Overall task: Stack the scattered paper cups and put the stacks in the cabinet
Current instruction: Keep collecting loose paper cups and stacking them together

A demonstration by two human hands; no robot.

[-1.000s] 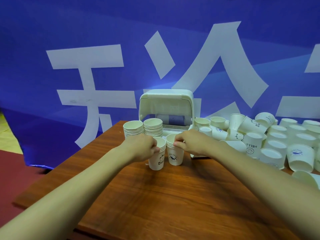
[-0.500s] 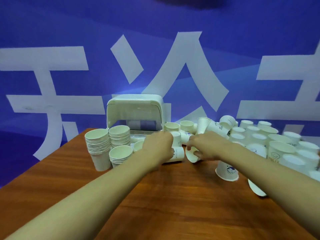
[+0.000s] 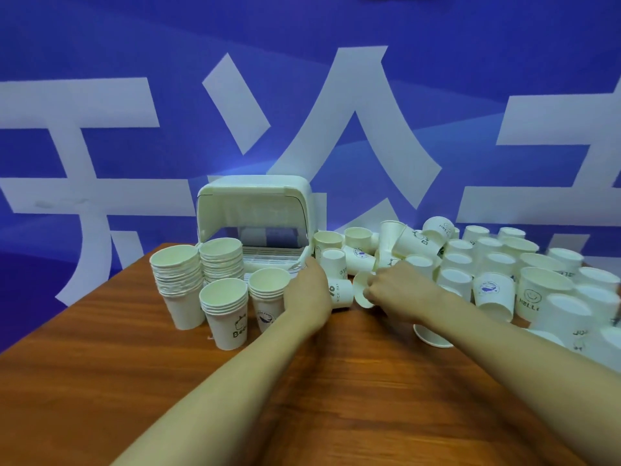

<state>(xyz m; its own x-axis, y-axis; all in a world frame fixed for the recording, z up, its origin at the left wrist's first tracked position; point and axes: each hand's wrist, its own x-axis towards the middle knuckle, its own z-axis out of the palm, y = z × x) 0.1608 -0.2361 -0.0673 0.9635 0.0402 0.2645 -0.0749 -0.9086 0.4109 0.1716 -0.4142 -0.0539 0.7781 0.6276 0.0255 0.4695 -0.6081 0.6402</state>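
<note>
Blue fabric backdrop (image 3: 134, 38): big white characters, 天 at left, 公 in the centre. A third is cut off by the right edge, unreadable.
White paper cup with a smiley face (image 3: 534, 294), right: "HELL", rest hidden.
White paper cup lying on its side (image 3: 341, 293), centre: "ICE DAY", sideways.
Front stack of white paper cups (image 3: 228, 317): "Be", rest blurred.
Tilted white paper cup (image 3: 420, 242), back: "Be".
Other cup prints too blurred to read.

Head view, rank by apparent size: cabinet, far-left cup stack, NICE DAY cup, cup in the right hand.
1. cabinet
2. far-left cup stack
3. NICE DAY cup in the left hand and tipped cup in the right hand: alike, both partly hidden, so not ranked.
</note>
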